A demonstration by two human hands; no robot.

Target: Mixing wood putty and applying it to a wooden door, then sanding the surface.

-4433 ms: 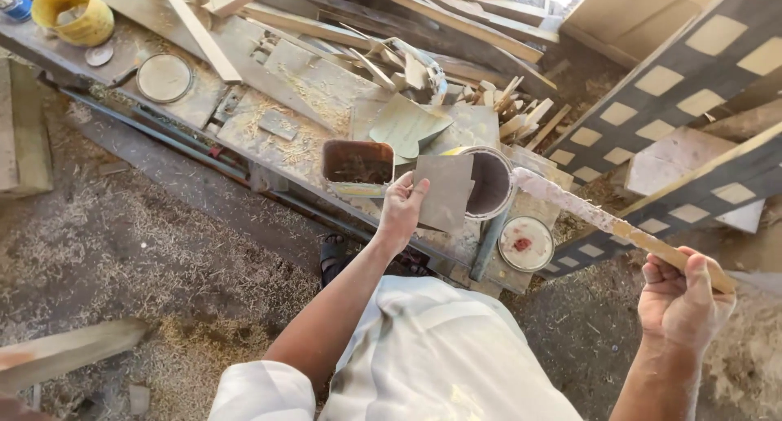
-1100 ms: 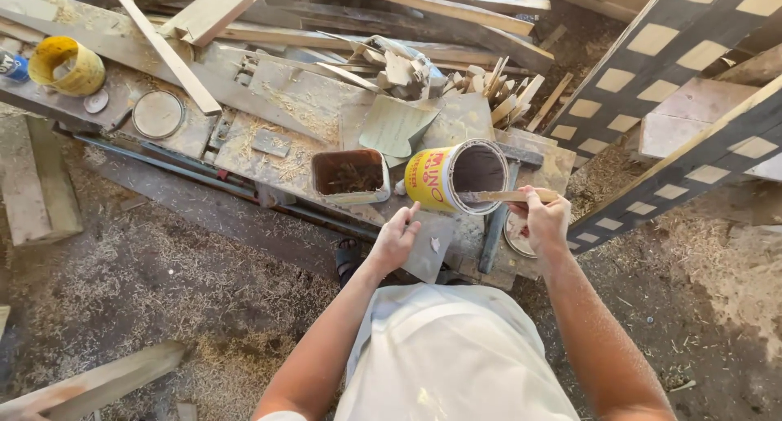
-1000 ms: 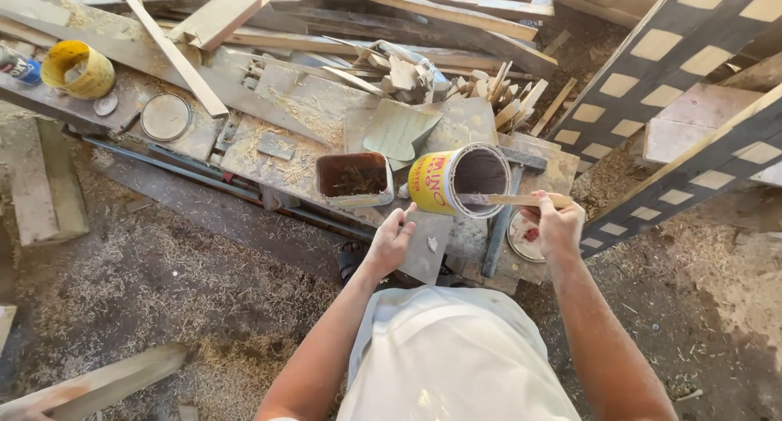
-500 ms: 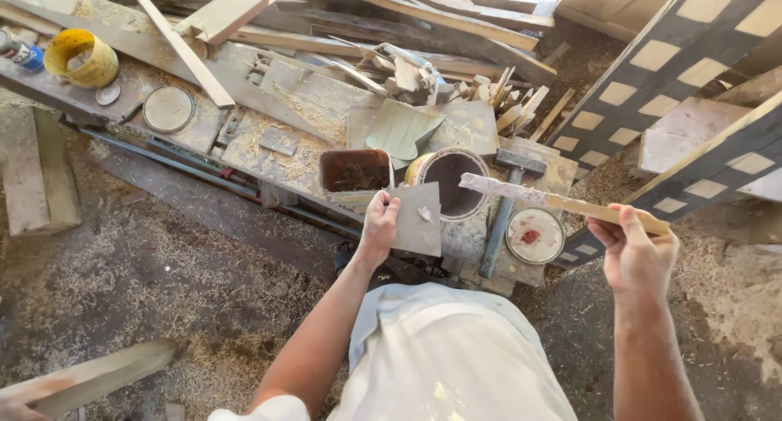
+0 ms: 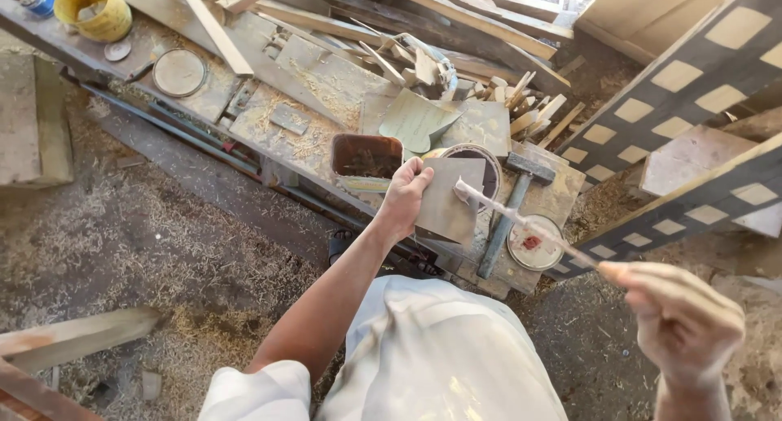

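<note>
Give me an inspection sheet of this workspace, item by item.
Surface: dusty workbench, shavings on it.
Job's things: grey flat card in left hand; stir stick, tip on the card, in right hand; open can behind the card.
Clutter: hammer, brown tub, round lids, yellow bucket, wood offcuts.
Cables: nothing seen.
Surroundings: sawdust floor, chequered panels.

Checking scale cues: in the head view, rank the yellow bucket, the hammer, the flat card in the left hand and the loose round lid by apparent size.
1. Hammer, longest.
2. Flat card.
3. Yellow bucket, partly cut off by the frame.
4. Round lid.
Bucket and lid look alike; both lie farther away, so unsure.
</note>
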